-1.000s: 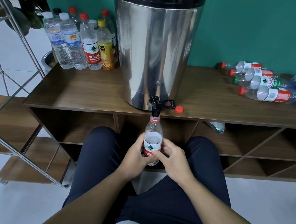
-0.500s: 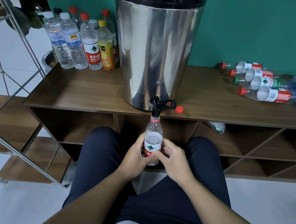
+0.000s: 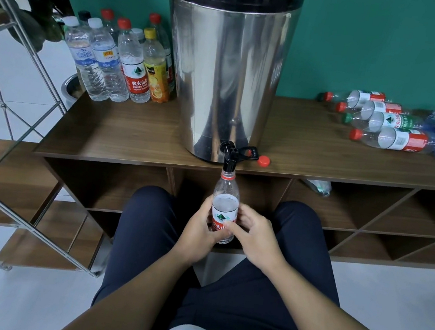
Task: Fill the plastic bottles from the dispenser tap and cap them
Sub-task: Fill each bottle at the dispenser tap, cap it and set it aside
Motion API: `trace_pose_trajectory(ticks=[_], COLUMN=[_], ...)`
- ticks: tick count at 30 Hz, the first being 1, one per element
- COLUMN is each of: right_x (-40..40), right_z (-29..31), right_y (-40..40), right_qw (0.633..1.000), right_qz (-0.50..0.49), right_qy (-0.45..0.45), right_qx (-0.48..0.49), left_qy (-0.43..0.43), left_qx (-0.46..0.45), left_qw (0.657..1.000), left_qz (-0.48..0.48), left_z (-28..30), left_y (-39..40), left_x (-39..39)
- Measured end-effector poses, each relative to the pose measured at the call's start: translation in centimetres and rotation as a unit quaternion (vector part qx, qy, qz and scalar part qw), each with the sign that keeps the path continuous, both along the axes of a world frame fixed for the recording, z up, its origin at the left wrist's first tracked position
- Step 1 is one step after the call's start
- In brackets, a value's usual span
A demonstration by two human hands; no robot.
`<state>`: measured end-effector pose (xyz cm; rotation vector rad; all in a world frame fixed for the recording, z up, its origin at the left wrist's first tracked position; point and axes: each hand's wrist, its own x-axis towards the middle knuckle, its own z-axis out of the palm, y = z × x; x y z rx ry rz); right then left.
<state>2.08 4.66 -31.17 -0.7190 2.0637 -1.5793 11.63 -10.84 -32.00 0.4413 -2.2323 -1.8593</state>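
Observation:
A clear plastic bottle (image 3: 225,197) with a red and white label stands upright under the black tap (image 3: 229,157) of the tall steel dispenser (image 3: 223,77). Its uncapped mouth sits right at the spout. Water reaches the top of the label. My left hand (image 3: 198,226) grips the bottle's lower left side. My right hand (image 3: 255,235) holds the lower right side, fingers curled over the label. A loose red cap (image 3: 263,161) lies on the wooden shelf top (image 3: 120,135) just right of the tap.
Several upright capped bottles (image 3: 119,63) stand left of the dispenser. Several empty bottles (image 3: 390,121) lie on their sides at the right. A metal-framed rack (image 3: 12,99) stands at the left. My knees sit close to the open shelf compartments (image 3: 371,210).
The water level in the bottle has crept a little higher. Both hands and the bottle stay where they were.

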Motion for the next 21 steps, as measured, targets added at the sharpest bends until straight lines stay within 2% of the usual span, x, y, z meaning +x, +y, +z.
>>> trace_pose_trajectory(ticks=[21], right_x=[0.25], right_z=[0.57], right_y=[0.06], right_qw=[1.000], right_qz=[0.006], right_qy=[-0.001], right_qx=[-0.018], left_qy=[-0.005], left_qx=[0.002], left_qw=[1.000], left_qz=[0.005], left_z=[-0.08], left_y=[0.03], left_x=[-0.05])
